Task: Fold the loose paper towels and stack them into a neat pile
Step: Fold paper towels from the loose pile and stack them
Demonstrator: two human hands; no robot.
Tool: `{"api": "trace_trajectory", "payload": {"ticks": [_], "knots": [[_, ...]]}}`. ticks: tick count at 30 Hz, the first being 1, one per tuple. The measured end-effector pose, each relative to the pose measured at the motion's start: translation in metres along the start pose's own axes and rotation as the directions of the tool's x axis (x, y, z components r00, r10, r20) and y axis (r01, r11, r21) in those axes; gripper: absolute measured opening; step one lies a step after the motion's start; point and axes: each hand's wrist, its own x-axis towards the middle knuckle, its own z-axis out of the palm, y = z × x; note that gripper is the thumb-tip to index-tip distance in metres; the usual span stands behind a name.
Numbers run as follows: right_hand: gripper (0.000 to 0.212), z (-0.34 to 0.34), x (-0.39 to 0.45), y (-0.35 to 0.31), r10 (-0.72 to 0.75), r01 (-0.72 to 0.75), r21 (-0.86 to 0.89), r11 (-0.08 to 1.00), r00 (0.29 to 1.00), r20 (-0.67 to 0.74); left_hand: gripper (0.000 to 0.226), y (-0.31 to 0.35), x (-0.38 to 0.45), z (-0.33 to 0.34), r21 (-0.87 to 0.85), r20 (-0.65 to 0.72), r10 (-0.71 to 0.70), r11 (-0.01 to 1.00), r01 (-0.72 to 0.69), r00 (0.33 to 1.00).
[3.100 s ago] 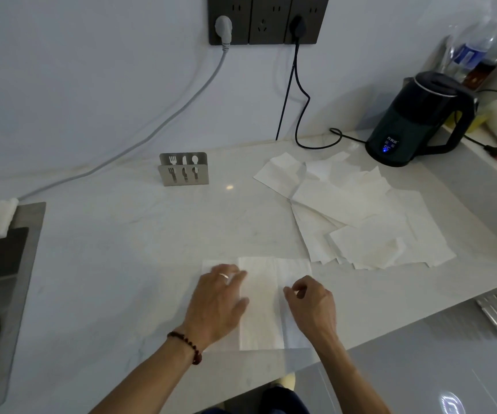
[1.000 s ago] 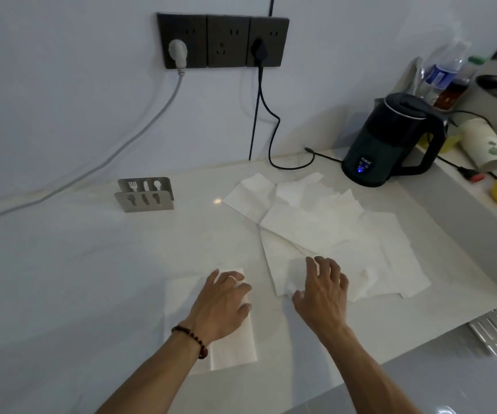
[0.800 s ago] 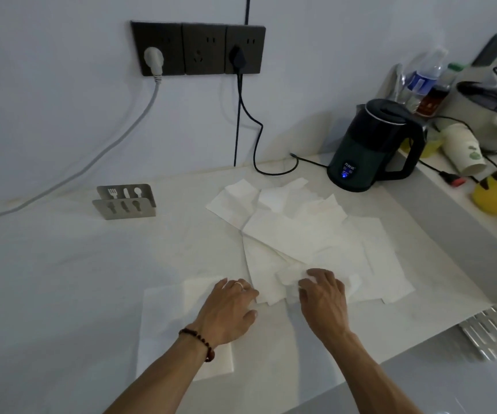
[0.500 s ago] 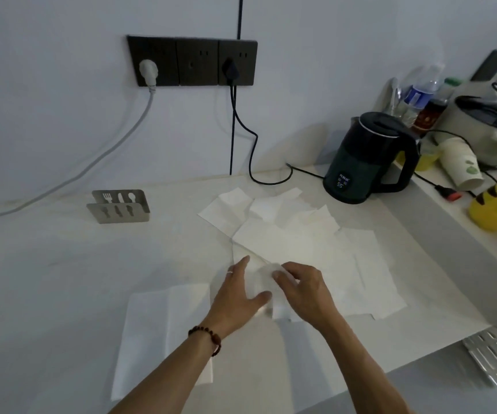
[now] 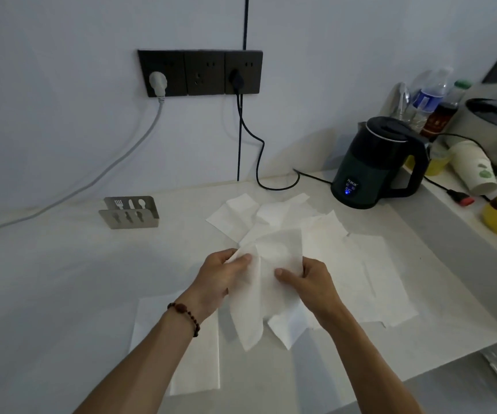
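Note:
A white paper towel (image 5: 266,282) hangs lifted above the counter, held between both hands. My left hand (image 5: 222,279) pinches its upper left edge with thumb and fingers. My right hand (image 5: 307,282) grips its right side, thumb on the front. Behind and to the right lies the heap of loose paper towels (image 5: 358,264), spread flat and overlapping. A folded paper towel (image 5: 199,354) lies on the counter under my left forearm, near the front edge.
A black electric kettle (image 5: 375,165) stands at the back right with its cord running to the wall socket (image 5: 199,73). A metal cutlery holder (image 5: 129,212) sits at the back left. Bottles, a paper cup (image 5: 474,165) and a yellow object crowd the right ledge.
My left hand left the folded towel and both hands moved to the heap. They took hold of one loose towel and lifted it off the counter.

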Motion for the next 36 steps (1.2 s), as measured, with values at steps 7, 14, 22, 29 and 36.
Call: {"api": "trace_trajectory", "payload": {"ticks": [7,14,22,29,36], "knots": [[0.013,0.053,-0.008,0.03,0.21,-0.208,0.037,0.977,0.976,-0.057,0.046,-0.013,-0.012,-0.058,-0.034,-0.109,-0.117,0.993,0.114,0.987],[0.018,0.09,-0.02,0.062,0.289,-0.299,-0.213,0.93,0.954,-0.076,0.023,-0.058,-0.038,-0.1,0.348,-0.12,-0.145,0.92,0.179,0.982],[0.017,0.105,-0.03,0.08,0.316,-0.361,-0.344,0.867,0.931,-0.181,0.016,-0.082,-0.04,-0.114,0.565,-0.266,-0.062,0.799,0.208,0.962],[0.019,0.11,-0.033,0.078,0.288,-0.346,-0.349,0.871,0.935,-0.209,0.021,-0.089,-0.039,-0.118,0.604,-0.342,-0.014,0.763,0.231,0.94],[0.022,0.115,-0.032,0.072,0.266,-0.332,-0.398,0.855,0.94,-0.214,0.023,-0.086,-0.041,-0.12,0.605,-0.331,-0.021,0.762,0.23,0.943]]}}
